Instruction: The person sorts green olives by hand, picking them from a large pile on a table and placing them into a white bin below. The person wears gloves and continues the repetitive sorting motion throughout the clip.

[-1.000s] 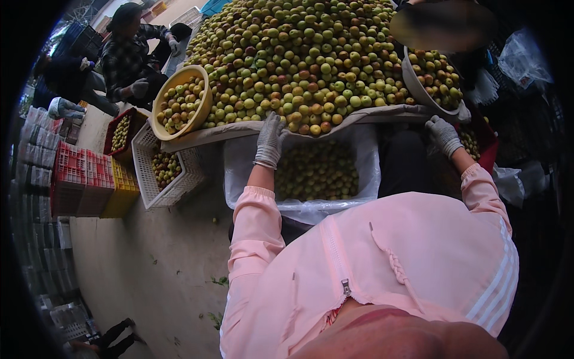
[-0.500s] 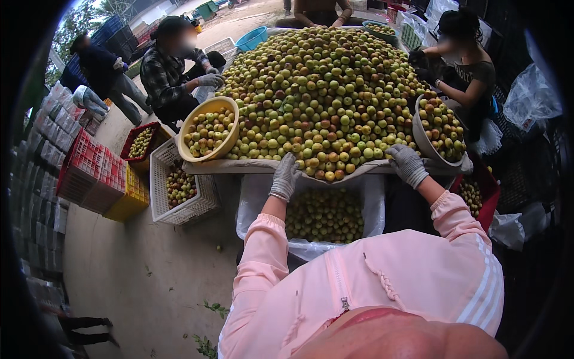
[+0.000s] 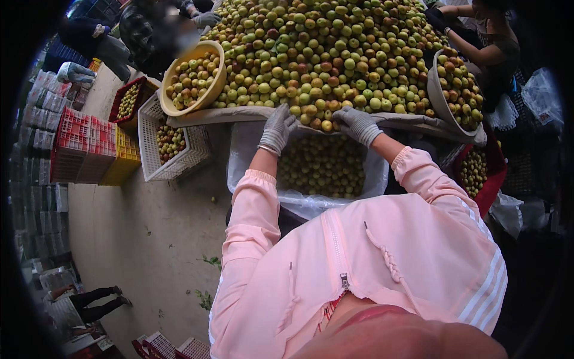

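Observation:
A large heap of round green and reddish-brown fruits (image 3: 311, 57), which look like jujubes, covers a cloth-edged table. At its front edge my gloved left hand (image 3: 278, 128) rests against the fruits, fingers extended and slightly curled. My gloved right hand (image 3: 360, 125) reaches in from the other side, its fingers stretched out and touching fruits at the edge. A few fruits lie between the two hands; neither hand is closed round one. Below them stands a plastic-lined bin (image 3: 375, 173) with many fruits inside. Both gloves are grey.
A yellow basin (image 3: 170, 96) and a grey basin (image 3: 439, 105), both holding fruits, flank the heap. On the left are a white crate (image 3: 158, 170) and stacked red crates (image 3: 84, 140). A red crate (image 3: 493, 173) sits at right. Co-workers are on both sides.
My right hand has moved left along the front edge, closer to my left hand. The view has tipped downward, so the heap appears higher and more floor shows.

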A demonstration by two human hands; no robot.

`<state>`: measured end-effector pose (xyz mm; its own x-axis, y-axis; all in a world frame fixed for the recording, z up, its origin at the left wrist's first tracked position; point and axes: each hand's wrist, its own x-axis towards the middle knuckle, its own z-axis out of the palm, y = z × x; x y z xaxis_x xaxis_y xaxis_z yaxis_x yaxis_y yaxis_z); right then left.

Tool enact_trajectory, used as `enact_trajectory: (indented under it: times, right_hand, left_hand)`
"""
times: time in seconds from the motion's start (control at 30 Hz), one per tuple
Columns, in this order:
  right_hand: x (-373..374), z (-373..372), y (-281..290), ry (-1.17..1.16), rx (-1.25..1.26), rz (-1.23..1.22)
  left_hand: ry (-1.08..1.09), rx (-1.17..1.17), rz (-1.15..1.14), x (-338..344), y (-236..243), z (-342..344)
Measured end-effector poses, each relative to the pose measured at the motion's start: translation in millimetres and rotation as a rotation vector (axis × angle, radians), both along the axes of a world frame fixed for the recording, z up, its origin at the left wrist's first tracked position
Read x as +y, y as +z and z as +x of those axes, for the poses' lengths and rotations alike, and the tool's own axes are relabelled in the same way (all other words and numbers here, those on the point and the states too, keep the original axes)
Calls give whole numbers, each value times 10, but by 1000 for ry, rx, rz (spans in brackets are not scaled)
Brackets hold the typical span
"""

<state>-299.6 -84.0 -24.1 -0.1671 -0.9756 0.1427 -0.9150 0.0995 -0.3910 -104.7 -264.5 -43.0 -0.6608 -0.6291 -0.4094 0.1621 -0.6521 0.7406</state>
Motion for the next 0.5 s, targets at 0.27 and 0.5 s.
enact_trajectory:
  times: [0.27,0.5]
  right_hand:
    - [72,-110,-122,2,-50,-64]
    - [2,103,-202,4,14,-65]
  left_hand:
    - [-30,-38,47,5,27,53]
    - [-119,-199,54,21,42,-28]
